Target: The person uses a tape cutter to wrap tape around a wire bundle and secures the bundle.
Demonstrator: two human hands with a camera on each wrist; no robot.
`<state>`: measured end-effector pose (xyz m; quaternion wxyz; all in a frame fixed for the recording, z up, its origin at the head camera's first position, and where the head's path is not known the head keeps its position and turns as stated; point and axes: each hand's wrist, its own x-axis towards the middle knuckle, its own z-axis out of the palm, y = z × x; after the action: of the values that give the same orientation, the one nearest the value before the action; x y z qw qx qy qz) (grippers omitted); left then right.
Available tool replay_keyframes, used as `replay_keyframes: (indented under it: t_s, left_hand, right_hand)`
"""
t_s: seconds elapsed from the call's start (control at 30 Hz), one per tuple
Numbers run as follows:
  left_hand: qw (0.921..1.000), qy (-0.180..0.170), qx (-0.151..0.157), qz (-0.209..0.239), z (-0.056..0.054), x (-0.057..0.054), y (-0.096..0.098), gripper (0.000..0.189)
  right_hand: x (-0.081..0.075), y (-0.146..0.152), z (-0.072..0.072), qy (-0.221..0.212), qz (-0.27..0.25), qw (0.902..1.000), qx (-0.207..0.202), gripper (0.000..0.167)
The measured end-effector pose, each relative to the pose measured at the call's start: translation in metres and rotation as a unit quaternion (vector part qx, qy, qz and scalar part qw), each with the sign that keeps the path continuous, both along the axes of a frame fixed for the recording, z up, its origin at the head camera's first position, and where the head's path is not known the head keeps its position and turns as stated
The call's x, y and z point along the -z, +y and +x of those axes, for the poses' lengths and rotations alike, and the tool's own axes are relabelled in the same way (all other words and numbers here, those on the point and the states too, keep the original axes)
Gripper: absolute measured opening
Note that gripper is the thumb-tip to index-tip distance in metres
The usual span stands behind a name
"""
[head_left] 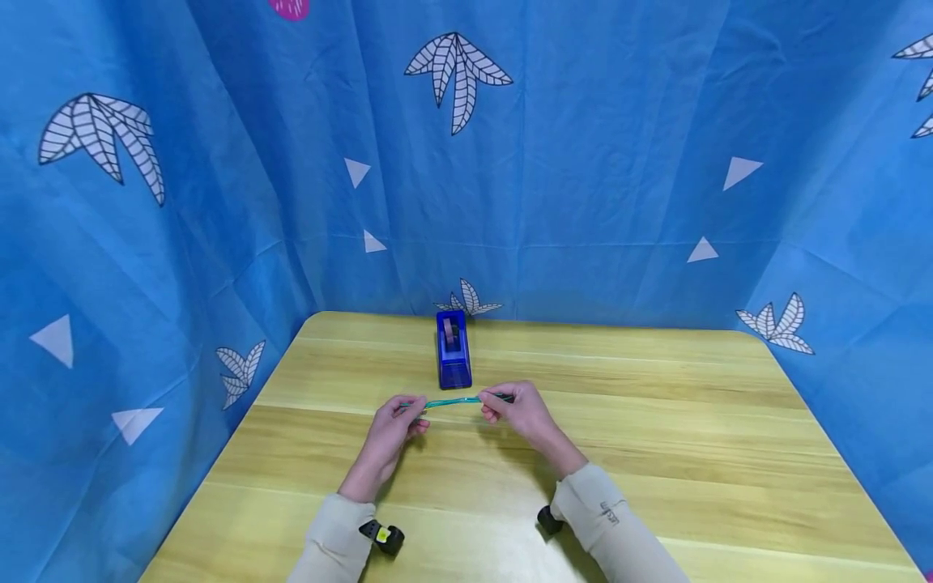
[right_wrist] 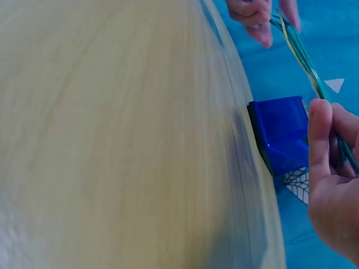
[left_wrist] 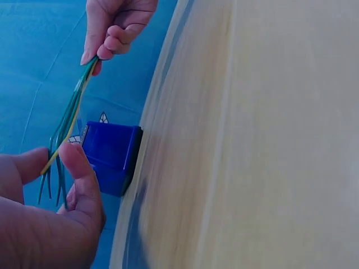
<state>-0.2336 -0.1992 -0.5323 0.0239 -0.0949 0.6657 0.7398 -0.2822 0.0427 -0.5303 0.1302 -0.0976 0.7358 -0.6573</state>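
Note:
A thin bundle of green wires with one yellow wire (head_left: 452, 402) stretches between my two hands above the table. My left hand (head_left: 394, 429) is at its left end; in the left wrist view the thumb and a finger touch the yellow wire (left_wrist: 71, 128), while loose green ends (left_wrist: 59, 188) spread out past them. With thumb and fingers, my right hand (head_left: 519, 411) pinches the other end, and dark tips stick out beyond it. A shiny patch (right_wrist: 316, 74) shows on the bundle near the right fingertips. Just behind the wires stands a blue tape dispenser (head_left: 455, 364).
The wooden table (head_left: 656, 453) carries the dispenser towards its far edge. A blue curtain (head_left: 598, 162) printed with leaves and triangles hangs behind the table and along both sides. Each sleeve cuff has a small black device (head_left: 389, 540) strapped at the wrist.

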Motion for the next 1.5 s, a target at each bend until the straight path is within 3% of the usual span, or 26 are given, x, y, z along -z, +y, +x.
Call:
replay_keyframes:
  t_s: [0.17, 0.37, 0.53, 0.73, 1.13, 1.33, 1.5]
  left_hand:
    - [0.9993, -0.021, 0.001, 0.031, -0.001, 0.001, 0.003, 0.022]
    - [0.9988, -0.011, -0.005, 0.048, -0.002, 0.003, 0.005, 0.016]
    - [0.9987, 0.013, -0.023, 0.042, -0.002, 0.005, 0.002, 0.004]
    - [0.9988, 0.042, -0.02, 0.017, -0.003, 0.003, 0.001, 0.005]
    - [0.9988, 0.048, -0.01, -0.004, -0.001, 0.002, 0.002, 0.019]
    - [0.9993, 0.033, -0.014, -0.005, 0.0, 0.004, 0.004, 0.025]
    - [0.9989, 0.001, -0.029, 0.036, -0.003, 0.006, 0.005, 0.027]
  right_hand:
    - [-0.001, -0.001, 0.0, 0.027, -0.002, 0.9996, -0.001, 0.024]
    - [0.001, -0.001, 0.001, 0.039, -0.003, 0.9992, -0.003, 0.021]
    - [0.001, -0.002, -0.001, 0.004, -0.015, 0.9998, -0.01, 0.024]
    - [0.0, -0.003, -0.005, -0.044, -0.04, 0.998, -0.022, 0.035]
    - [-0.008, -0.001, -0.01, -0.049, -0.025, 0.9984, -0.014, 0.025]
    - [-0.006, -0.001, -0.012, -0.046, -0.031, 0.9984, -0.006, 0.02]
    - [-0.008, -0.002, -0.011, -0.019, -0.014, 0.9997, -0.006, 0.018]
